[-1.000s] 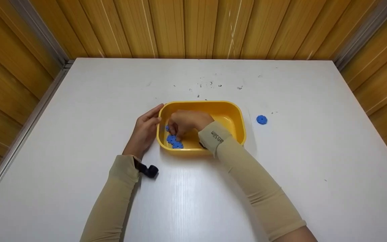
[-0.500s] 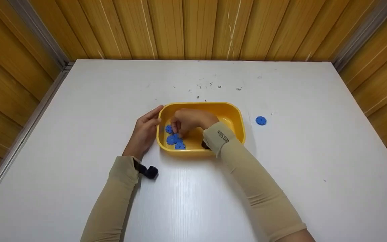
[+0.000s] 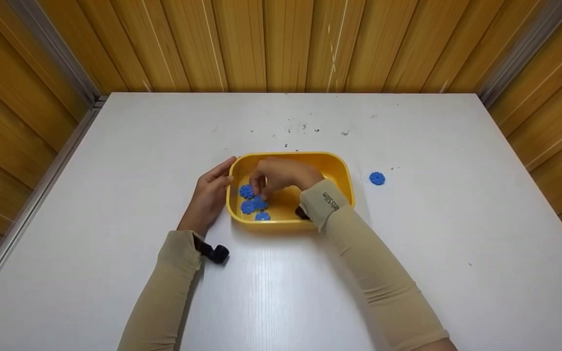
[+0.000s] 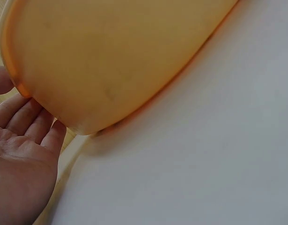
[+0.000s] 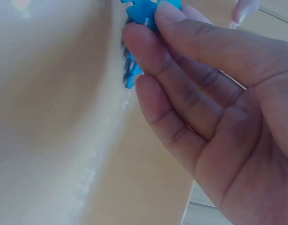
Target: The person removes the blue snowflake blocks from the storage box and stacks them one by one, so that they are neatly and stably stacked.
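Note:
A yellow plastic bin stands on the table. At its left end my left hand holds it, fingers against the outer wall and thumb at the rim; the left wrist view shows the fingers below the rim. Inside the bin, my right hand pinches a blue notched disc between thumb and fingers. More blue notched discs lie at the bin's left end, among them one disc beside the held one and another disc by the front wall. Fingers partly hide the held disc.
A single blue disc lies on the white table, right of the bin. Ribbed yellow-brown panels stand behind the table and at both sides. A black wrist camera juts from the left sleeve.
My right hand has shifted slightly right and lifted a disc partly off the others, so more of the discs shows. The left hand stays at the bin's end. The head view has tilted slightly.

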Action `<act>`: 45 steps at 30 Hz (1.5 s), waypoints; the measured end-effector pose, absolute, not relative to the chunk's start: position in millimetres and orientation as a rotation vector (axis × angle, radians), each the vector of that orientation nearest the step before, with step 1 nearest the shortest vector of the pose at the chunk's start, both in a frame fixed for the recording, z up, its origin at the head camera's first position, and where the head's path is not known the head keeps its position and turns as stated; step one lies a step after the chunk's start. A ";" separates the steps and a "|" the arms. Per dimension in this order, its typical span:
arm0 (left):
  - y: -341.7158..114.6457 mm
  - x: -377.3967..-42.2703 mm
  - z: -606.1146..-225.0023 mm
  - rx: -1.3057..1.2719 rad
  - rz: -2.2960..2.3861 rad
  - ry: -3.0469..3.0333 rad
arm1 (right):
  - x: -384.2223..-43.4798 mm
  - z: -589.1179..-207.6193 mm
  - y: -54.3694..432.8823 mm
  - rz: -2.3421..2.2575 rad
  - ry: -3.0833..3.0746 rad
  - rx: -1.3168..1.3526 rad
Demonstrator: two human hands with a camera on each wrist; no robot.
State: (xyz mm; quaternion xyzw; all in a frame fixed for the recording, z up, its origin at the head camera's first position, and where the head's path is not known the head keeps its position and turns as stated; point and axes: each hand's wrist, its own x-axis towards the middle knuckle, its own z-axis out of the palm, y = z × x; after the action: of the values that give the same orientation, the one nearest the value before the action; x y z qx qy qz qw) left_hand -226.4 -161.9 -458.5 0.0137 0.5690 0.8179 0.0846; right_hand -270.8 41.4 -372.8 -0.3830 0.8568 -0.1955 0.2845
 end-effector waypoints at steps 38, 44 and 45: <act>-158.8 -226.0 -459.0 0.021 2.464 1.687 | -267.8 -342.0 77.0 -0.587 2.390 -0.928; -158.8 -225.4 -458.9 0.018 2.486 1.666 | -268.1 -338.7 90.6 -0.652 2.407 -0.917; -158.9 -225.4 -459.0 0.019 2.484 1.668 | -268.2 -337.9 92.6 -0.658 2.412 -0.919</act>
State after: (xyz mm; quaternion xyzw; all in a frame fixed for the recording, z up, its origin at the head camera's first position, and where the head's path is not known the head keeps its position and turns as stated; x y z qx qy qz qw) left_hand -225.4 -158.9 -459.0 0.0064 0.5561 0.8277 0.0747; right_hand -268.2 92.6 -337.9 -0.3350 0.8798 -0.2401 0.2366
